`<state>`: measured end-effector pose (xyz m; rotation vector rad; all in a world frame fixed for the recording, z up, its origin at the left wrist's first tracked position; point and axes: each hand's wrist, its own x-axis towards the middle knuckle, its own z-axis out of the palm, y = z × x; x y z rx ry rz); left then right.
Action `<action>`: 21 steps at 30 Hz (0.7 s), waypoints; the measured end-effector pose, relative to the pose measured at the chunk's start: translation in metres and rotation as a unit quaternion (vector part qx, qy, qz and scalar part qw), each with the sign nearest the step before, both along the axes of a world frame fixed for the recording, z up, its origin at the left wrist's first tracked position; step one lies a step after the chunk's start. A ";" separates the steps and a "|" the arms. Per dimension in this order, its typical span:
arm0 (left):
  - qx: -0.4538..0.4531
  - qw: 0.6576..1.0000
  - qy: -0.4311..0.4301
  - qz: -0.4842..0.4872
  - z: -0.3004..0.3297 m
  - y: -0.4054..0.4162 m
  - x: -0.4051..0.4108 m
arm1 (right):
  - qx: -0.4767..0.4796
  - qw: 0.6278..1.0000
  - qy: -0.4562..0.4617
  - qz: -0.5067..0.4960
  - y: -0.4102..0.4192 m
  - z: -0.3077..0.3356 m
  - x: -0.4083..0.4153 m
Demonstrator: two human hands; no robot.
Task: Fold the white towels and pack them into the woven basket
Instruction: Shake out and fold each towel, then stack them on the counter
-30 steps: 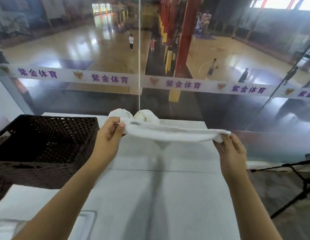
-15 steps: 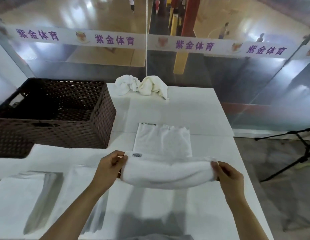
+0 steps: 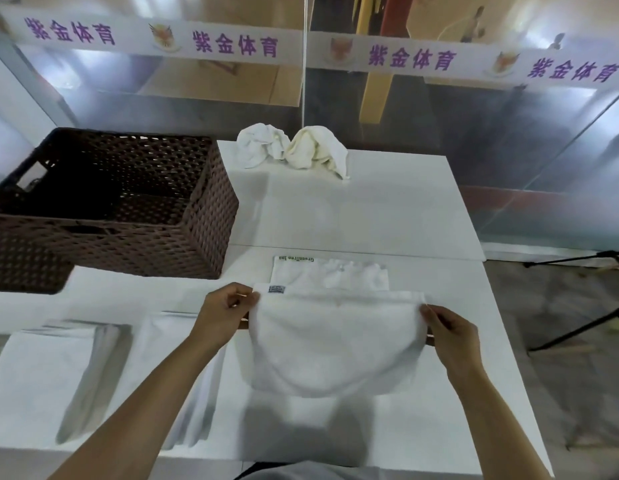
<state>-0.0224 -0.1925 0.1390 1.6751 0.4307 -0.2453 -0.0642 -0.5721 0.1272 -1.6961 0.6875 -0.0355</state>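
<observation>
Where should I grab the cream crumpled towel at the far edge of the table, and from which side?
Take the cream towel at the loose tail trailing down its right side, coming from the near right. The white towel touches its left side, so a grip there would likely drag both.

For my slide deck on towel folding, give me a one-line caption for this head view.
Both hands hold a white towel over the table, beside an empty woven basket.
</observation>
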 end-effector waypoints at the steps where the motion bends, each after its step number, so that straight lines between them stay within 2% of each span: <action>1: -0.002 1.000 0.002 0.006 -0.001 -0.002 0.008 | 0.004 1.000 0.003 0.000 -0.001 -0.003 0.009; 9: 0.025 0.999 0.023 0.024 -0.019 -0.018 0.080 | 0.043 0.998 0.035 -0.014 -0.016 -0.025 0.082; 21: 0.082 0.993 0.074 0.045 -0.102 -0.037 0.158 | 0.012 0.992 0.124 0.015 -0.037 -0.114 0.166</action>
